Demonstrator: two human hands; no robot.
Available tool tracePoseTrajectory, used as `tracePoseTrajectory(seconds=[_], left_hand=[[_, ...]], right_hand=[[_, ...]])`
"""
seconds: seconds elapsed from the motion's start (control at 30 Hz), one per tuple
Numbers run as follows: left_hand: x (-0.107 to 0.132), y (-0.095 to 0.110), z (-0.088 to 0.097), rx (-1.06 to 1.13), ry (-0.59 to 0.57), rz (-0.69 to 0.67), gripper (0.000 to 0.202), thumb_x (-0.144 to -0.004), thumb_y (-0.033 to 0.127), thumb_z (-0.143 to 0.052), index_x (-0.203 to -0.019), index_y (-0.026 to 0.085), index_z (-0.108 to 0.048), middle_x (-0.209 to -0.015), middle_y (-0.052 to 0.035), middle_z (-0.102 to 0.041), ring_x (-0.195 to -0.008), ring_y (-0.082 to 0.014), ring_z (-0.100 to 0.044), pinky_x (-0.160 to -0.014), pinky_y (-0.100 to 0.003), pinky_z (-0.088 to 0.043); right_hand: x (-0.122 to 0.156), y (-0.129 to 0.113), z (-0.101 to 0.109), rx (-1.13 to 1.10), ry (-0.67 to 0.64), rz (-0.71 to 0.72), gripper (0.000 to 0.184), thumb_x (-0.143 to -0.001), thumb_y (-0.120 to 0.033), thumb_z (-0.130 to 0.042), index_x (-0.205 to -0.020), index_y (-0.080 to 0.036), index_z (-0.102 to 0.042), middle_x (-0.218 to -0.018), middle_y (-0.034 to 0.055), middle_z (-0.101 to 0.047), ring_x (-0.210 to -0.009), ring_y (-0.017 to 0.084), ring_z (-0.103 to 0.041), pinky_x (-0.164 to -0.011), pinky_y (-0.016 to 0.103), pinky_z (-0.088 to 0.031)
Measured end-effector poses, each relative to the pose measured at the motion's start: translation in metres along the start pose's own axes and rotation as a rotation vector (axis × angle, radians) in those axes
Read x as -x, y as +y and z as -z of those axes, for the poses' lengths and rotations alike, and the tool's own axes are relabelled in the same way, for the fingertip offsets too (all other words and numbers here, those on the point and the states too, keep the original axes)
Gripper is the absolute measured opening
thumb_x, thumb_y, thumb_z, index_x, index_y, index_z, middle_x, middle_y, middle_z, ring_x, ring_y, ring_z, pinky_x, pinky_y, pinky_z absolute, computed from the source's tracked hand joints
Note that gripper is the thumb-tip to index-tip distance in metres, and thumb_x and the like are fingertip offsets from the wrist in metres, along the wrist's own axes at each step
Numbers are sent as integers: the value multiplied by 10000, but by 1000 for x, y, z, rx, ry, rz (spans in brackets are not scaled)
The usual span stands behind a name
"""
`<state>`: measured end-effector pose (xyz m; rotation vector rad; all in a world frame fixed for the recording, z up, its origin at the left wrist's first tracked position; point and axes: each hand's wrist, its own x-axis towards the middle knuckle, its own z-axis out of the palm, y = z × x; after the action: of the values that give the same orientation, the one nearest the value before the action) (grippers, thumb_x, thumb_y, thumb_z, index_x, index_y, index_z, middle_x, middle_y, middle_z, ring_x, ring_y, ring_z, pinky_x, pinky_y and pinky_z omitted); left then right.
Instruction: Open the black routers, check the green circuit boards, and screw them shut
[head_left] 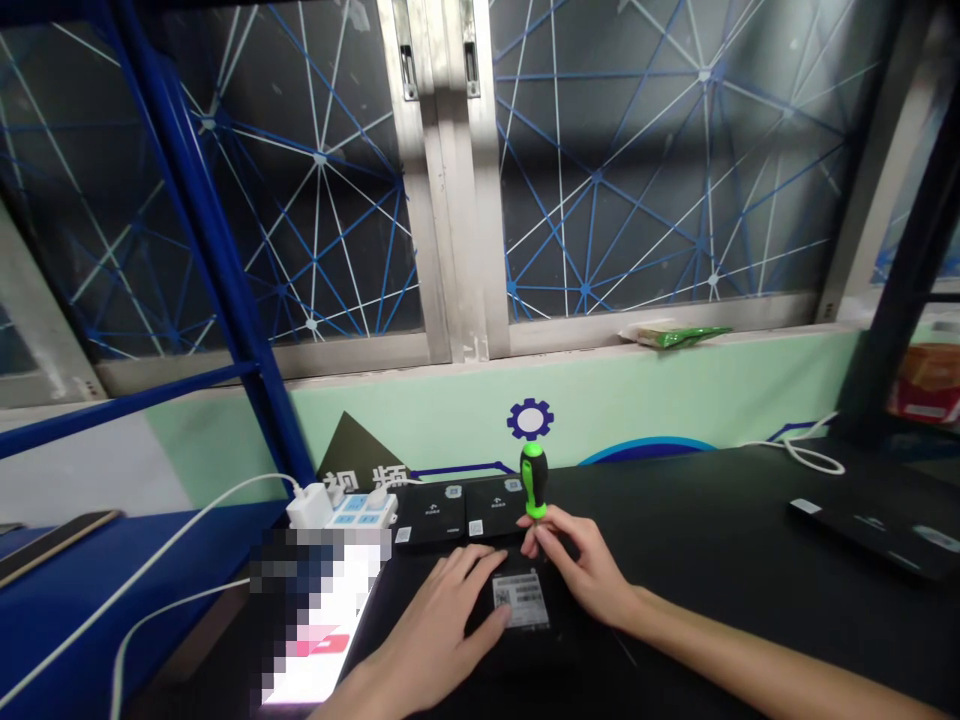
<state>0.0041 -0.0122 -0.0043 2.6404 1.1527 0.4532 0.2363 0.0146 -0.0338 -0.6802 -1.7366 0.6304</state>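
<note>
And here we are at the black counter (pixel 697 520), with the right hand (pixel 589 570) on the screwdriver (pixel 534 482): its grip is closed snugly, thumb and fingertips pinched about the lower end, just beneath the green collar. The tool stands nearly upright, black-and-green handle on top, above the far right part of a flat black box (pixel 521 600); the tip is lost behind the fingers, so whether it touches, I can't say. That box lies right between the two hands, its white label facing up. Over to the left hand (pixel 446 615), and its grip is spread wide, palm down, fingers reaching to the box's far left part, thumb at the label's left edge, nothing clasped in it. Just beyond, on the far side, two more black boxes (pixel 431 515) lie side by side, and to their left there's a white power strip (pixel 360 512) with a white charger (pixel 310 507) at its left end. Near left, a bright screen (pixel 330 640) glows, partly blurred out. Well off to the right, another black box (pixel 877 540) lies flat, a white cable (pixel 814 457) looped beyond it.
</note>
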Motion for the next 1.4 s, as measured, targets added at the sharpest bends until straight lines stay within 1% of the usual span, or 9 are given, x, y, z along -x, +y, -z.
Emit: tracePoseTrajectory(seconds=[0.07, 0.3, 0.57, 0.77, 0.9, 1.0, 1.1, 1.27, 1.4], left_hand=[[0, 0, 0, -2, -10, 11, 482, -1029, 453, -455, -1487, 318, -392, -1445, -57, -507, -1316, -277, -480, -1119, -520, -373], [-1, 1, 0, 9, -28, 15, 476, -1034, 445, -446, -1486, 313, -386, -1465, -60, -489, -1336, -270, -465, -1138, -528, -348], [-1, 1, 1, -11, -17, 7, 477, -1033, 434, -452, -1488, 311, -385, -1458, -66, -497, -1326, -278, -473, -1120, -529, -364], [-1, 1, 1, -2, -10, -1, 467, -1031, 431, -459, -1478, 310, -402, -1454, -67, -503, -1326, -277, -477, -1122, -519, -366], [-1, 1, 1, -11, -29, 23, 477, -1031, 445, -450, -1483, 304, -394, -1469, -62, -488, -1346, -276, -455, -1137, -526, -346], [-2, 0, 0, -9, -33, 19, 484, -1029, 459, -449, -1484, 303, -395, -1464, -67, -493, -1343, -281, -459, -1134, -531, -348], [-1, -1, 0, -5, -17, 7, 479, -1026, 451, -458, -1481, 312, -401, -1450, -66, -507, -1329, -283, -475, -1129, -531, -354], [-1, -1, 0, -9, -18, 14, 471, -1028, 451, -456, -1474, 306, -408, -1449, -59, -502, -1327, -274, -470, -1130, -511, -356], [-2, 0, 2, -5, -21, 7, 468, -1020, 435, -477, -1466, 304, -419, -1427, -61, -518, -1305, -271, -487, -1116, -498, -375]], right_hand=[[0, 0, 0, 7, 14, -7, 205, -1021, -303, -495, -1063, -187, -659, -789, 34, -696, -719, 169, -657, -720, 279, -510], [-1, 1, -2, 44, 67, -17, 132, -976, -296, -580, -969, -186, -654, -729, 16, -691, -641, 152, -643, -633, 251, -490], [-1, -2, -1, 63, 53, -11, 198, -986, -325, -552, -1016, -171, -673, -740, 30, -699, -651, 159, -640, -665, 271, -516], [-1, 0, 0, 81, 48, 8, 231, -996, -338, -524, -948, -182, -687, -781, 46, -716, -693, 176, -655, -690, 284, -523], [-1, 2, -1, 84, 73, 12, 198, -982, -324, -557, -996, -179, -692, -772, 42, -719, -659, 169, -647, -655, 273, -520], [-2, 3, -2, 91, 100, 4, 170, -955, -327, -606, -960, -181, -692, -793, 45, -724, -635, 160, -636, -615, 262, -513], [-3, 3, -3, 108, 107, 0, 185, -939, -355, -630, -922, -181, -688, -816, 51, -728, -623, 156, -626, -593, 258, -515], [-2, 0, -1, 79, 65, 0, 241, -979, -368, -560, -989, -175, -704, -803, 55, -740, -669, 173, -667, -666, 282, -546], [-2, -1, 0, 48, 30, -4, 285, -1001, -356, -516, -893, -181, -713, -818, 61, -751, -700, 180, -700, -713, 292, -553]])
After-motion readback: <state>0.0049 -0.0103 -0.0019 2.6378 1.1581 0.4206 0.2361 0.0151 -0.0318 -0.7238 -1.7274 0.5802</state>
